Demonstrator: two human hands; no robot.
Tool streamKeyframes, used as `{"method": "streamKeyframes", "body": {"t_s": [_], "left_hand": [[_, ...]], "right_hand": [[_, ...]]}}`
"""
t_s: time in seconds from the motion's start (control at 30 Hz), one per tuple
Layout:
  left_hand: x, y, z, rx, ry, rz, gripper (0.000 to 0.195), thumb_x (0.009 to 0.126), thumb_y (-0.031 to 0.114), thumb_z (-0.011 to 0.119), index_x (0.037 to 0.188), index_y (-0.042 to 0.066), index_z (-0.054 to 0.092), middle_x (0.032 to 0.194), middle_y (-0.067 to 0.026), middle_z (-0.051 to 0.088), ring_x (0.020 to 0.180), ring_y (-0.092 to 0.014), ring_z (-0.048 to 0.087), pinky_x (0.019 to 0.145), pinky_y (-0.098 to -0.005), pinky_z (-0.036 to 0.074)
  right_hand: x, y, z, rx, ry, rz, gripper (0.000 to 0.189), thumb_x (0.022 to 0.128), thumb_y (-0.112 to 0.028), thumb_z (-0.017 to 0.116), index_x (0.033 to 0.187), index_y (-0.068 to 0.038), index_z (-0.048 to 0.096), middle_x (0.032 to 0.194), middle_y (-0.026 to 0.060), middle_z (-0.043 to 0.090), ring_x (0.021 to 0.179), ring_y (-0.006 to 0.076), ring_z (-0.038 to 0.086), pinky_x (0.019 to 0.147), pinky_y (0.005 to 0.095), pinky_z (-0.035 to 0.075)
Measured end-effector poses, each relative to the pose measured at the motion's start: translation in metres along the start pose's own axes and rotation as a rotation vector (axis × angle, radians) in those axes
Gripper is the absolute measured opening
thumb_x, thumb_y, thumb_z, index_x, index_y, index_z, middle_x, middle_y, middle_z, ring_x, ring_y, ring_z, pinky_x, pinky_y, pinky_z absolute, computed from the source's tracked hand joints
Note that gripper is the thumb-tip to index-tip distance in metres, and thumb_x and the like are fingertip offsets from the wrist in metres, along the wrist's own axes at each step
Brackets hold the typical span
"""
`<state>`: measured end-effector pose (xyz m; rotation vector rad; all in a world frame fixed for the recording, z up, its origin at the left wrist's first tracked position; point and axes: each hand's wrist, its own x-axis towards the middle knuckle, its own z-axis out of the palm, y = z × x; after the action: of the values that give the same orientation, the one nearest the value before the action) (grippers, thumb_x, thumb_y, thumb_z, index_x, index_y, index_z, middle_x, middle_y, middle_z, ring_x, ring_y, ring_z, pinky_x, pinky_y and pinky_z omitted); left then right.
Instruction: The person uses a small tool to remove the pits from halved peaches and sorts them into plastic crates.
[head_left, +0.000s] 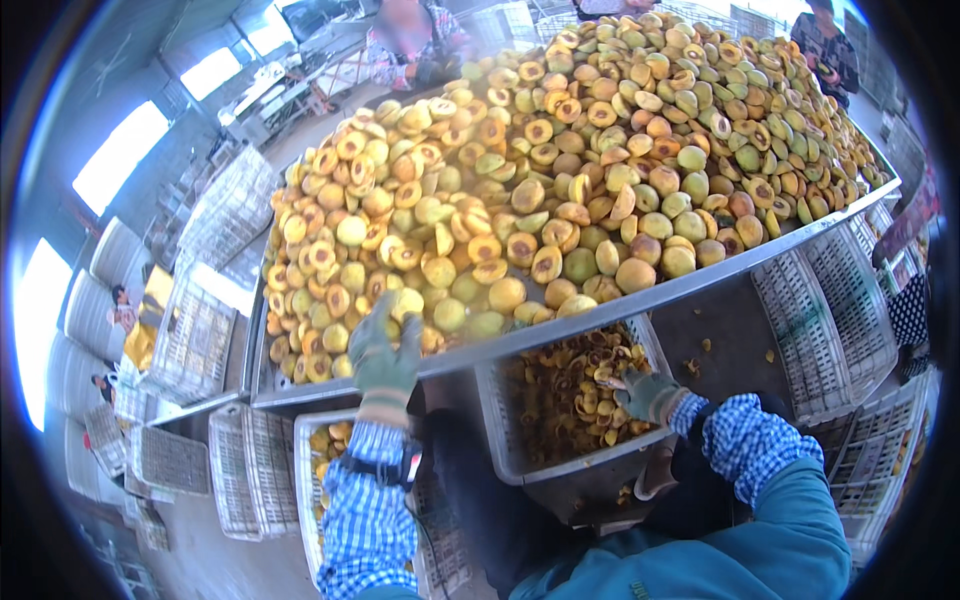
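A large heap of yellow-green peaches, many cut in half with reddish-brown centres, lies on a metal-rimmed table. At the heap's near left edge is my left hand in a grey-green knit glove, with its fingers and thumb around a yellow peach. My right hand, gloved alike, hangs lower, over a white plastic crate of peach pieces and pits. Something small and pale shows at its fingertips; I cannot tell whether it is a tool or a piece of fruit.
Beside my left forearm stands another white crate with fruit. Stacked crates are at the right, with more at the left. A person is across the table, another at the far right. Scraps lie on the floor.
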<state>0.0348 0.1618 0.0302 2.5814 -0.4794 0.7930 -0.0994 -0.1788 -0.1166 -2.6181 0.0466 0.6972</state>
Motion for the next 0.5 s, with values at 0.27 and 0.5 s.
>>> {"method": "streamKeyframes", "body": {"t_s": [0.27, 0.5], "left_hand": [[0.148, -0.009, 0.126, 0.11, -0.373, -0.021, 0.056, 0.077, 0.017, 0.054, 0.133, 0.017, 0.049, 0.133, -0.0128, 0.05, 0.123, -0.032, 0.044, 0.105, -0.0396, 0.035], [0.189, -0.018, 0.186, -0.287, -0.78, -0.144, 0.078, 0.075, 0.045, 0.068, 0.141, 0.013, 0.04, 0.14, -0.0147, 0.045, 0.129, -0.032, 0.042, 0.106, -0.0338, 0.035]], "right_hand": [[-0.02, -0.004, -0.003, 0.322, 0.254, -0.165, 0.04, 0.088, -0.033, 0.054, 0.11, 0.001, 0.055, 0.09, 0.0247, 0.062, 0.081, 0.0405, 0.062, 0.071, 0.0467, 0.049], [-0.018, 0.008, 0.011, 0.26, 0.341, -0.364, 0.032, 0.088, -0.026, 0.055, 0.114, -0.006, 0.057, 0.097, 0.0222, 0.061, 0.082, 0.0386, 0.061, 0.073, 0.0463, 0.049]]}}
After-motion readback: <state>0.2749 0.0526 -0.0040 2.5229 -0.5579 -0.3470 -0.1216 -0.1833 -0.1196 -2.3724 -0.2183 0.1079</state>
